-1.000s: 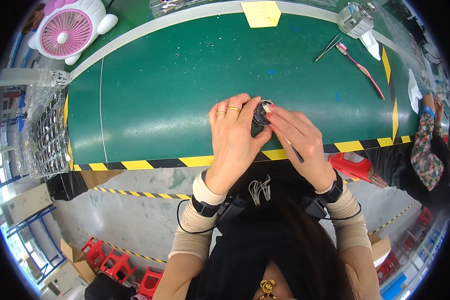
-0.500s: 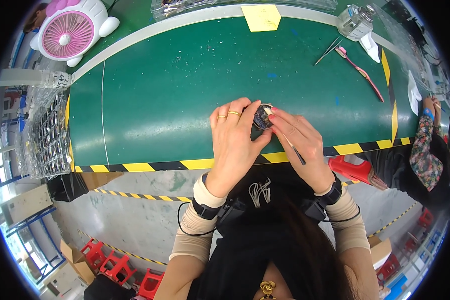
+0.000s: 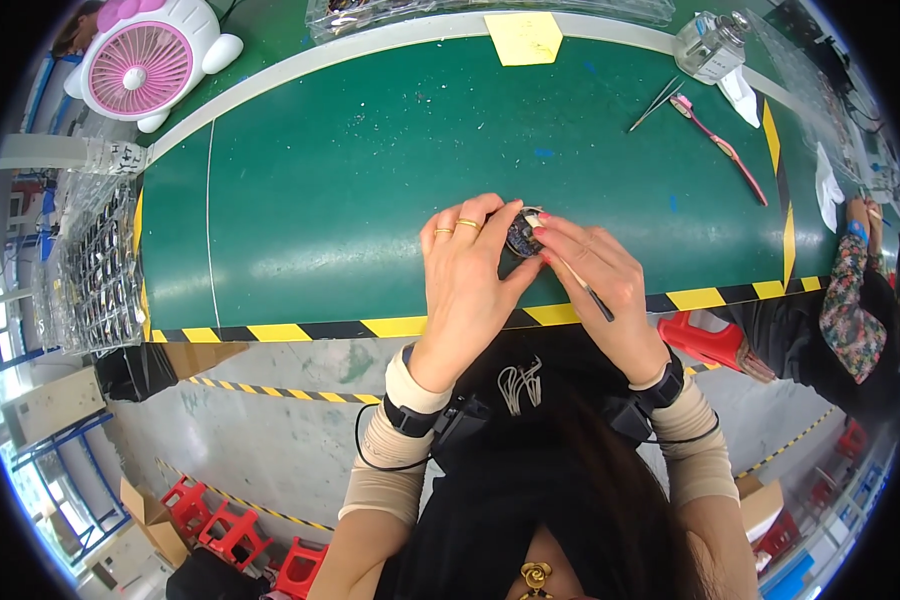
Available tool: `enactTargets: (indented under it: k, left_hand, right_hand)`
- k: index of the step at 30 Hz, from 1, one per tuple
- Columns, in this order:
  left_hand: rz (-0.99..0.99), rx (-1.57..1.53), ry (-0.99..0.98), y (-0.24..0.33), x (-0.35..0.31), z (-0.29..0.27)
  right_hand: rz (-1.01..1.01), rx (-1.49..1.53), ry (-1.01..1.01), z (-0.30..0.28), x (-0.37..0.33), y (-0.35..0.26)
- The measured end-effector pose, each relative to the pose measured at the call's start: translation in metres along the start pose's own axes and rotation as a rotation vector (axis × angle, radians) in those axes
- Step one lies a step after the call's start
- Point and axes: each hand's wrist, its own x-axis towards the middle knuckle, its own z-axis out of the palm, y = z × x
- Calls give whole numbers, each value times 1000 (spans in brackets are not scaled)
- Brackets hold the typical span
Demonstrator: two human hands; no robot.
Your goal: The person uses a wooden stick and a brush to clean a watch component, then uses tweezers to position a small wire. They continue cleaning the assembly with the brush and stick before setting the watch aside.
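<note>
My left hand (image 3: 463,275) grips a small, round, dark circuit board (image 3: 522,236) by its left rim, between thumb and fingers. The board is held above the green bench, close to its front edge. In my right hand (image 3: 602,275) is a slim stick (image 3: 591,294) with a pale shaft and a dark rear end. My right fingertips are pinched at the board's right side, where a pale piece lies against the board's face. Whether that piece is the stick's tip I cannot tell, because the fingers cover the part between.
On the green bench mat (image 3: 320,200) lie tweezers (image 3: 654,103) and a pink toothbrush (image 3: 720,150) at the right. Behind them stands a glass jar (image 3: 711,48). A pink-and-white fan (image 3: 142,68) and stacked clear trays (image 3: 95,265) are at the left. A co-worker's sleeve (image 3: 852,310) shows far right.
The stick's dark rear end has swung slightly to the right and up. The board is tilted a little differently, and both hands stay in nearly the same place.
</note>
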Motion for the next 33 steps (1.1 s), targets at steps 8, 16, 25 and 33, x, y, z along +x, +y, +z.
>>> enactTargets:
  k: [8, 16, 25, 33]
  left_hand:
    - [-6, -15, -65, -5, 4, -4]
    - [-32, -30, -64, -2, 4, -4]
    - [-18, -28, -97, -4, 6, -8]
    - [-11, -19, -98, -4, 6, -8]
  right_hand:
    - [109, 206, 2, 2, -2, 5]
    - [90, 176, 43, 3, -2, 3]
    - [100, 222, 44, 5, -2, 6]
    - [149, 208, 126, 12, -3, 8]
